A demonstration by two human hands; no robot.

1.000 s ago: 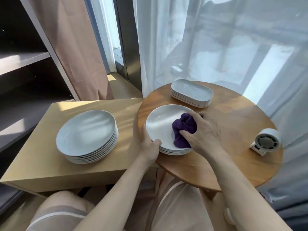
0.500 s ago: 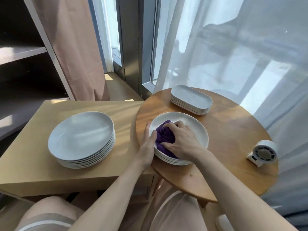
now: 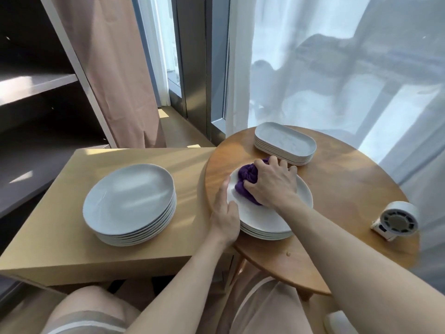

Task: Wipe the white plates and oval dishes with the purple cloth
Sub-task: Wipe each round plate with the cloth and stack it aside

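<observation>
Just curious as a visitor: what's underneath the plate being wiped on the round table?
More white plates, stacked on the round table; their rims show below the top plate. Their faces are covered.

The right hand (image 3: 273, 183) hides much of the cloth (image 3: 246, 180); the white thing (image 3: 339, 323) at the lower edge is cut off.

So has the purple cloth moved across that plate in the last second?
Yes. The purple cloth went from the plate's right side to its far-left rim.

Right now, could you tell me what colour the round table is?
Warm orange-brown wood, best seen in the head view.
</observation>
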